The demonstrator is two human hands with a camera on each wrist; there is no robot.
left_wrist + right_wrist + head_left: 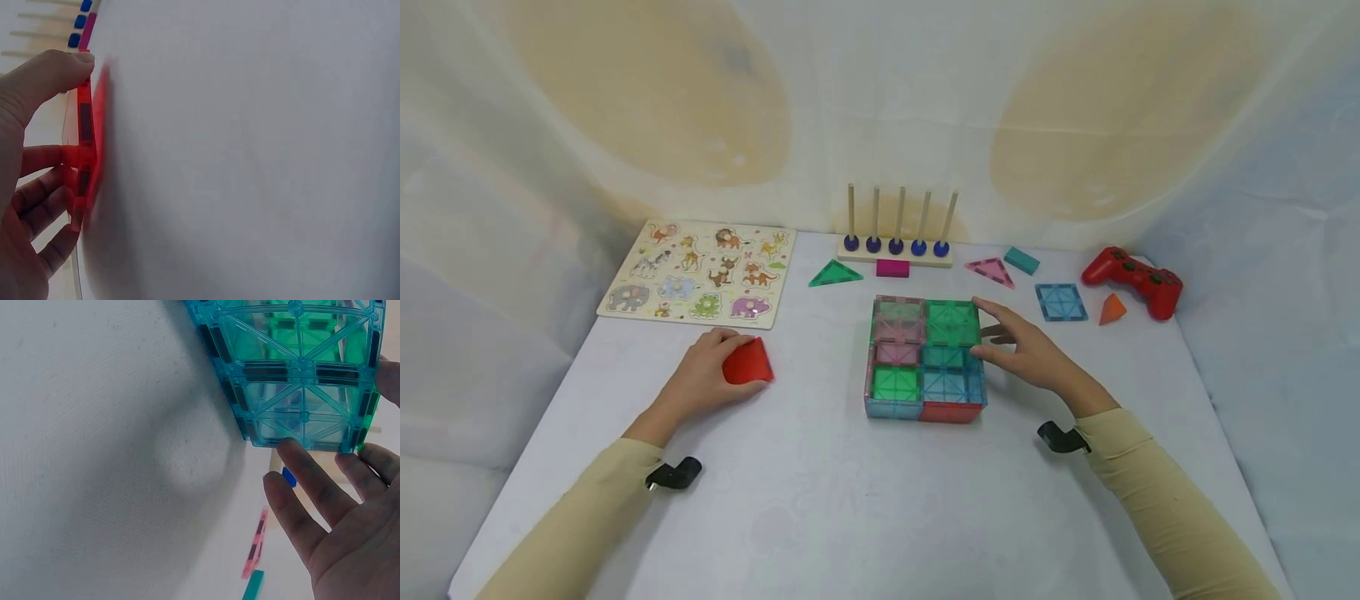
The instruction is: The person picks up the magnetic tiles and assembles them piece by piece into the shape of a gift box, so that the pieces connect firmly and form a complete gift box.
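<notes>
My left hand (697, 379) grips a red translucent magnetic tile (748, 362) by its edges, thumb on one side and fingers on the other. In the left wrist view the tile (86, 134) stands nearly edge-on, close over the table. In the middle sits a low box (951, 412) built of magnetic tiles, with a pink and a green tile over its far half. My right hand (1026, 346) is at the box's right side, thumb and fingers spread. The right wrist view shows fingertips (289, 447) right at the far end of the blue side wall (300, 372).
Behind the box are a green triangle tile (837, 273), a magenta block (892, 268) and a peg stand (895, 250). An animal puzzle board (700, 275) lies back left. At right are a pink triangle (992, 271), teal block (1022, 260), blue tile (1061, 302), orange piece (1112, 309) and red game controller (1135, 282).
</notes>
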